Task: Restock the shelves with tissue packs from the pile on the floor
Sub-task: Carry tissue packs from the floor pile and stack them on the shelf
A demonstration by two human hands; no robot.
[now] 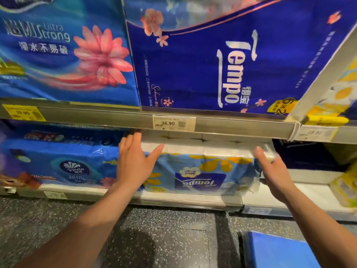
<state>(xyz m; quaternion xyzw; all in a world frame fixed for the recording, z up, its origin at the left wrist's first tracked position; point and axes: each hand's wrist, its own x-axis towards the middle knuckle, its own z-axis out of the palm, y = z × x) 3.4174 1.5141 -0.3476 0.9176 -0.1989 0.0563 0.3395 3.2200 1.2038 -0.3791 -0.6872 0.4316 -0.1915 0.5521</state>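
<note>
Speckled dark flooring (164,238) runs along the foot of the shelving, and a plain blue tissue pack (276,252) lies on it at the lower right, nearest to the person. Two bare forearms reach forward over the floor. The left hand (133,163) is spread flat, fingers straight and thumb out, pressed against the left end of a Tempo Mini pack (201,175). The right hand (276,173) lies against the pack's right end with its thumb up and its fingers loosely extended, not curled round anything.

That pack, blue with yellow flowers and its label upside down, sits on the white bottom shelf (193,200). A Vinda pack (58,163) is just beside it on the left, and a dark blue pack (301,155) stands to the right.

Above them a grey price rail (96,117) carries a white tag reading 36.90 (173,123) and a yellow tag (23,112). On the upper shelf stand a large navy Tempo pack (212,64) and an Ultra Strong pack (63,55) with a pink flower.
</note>
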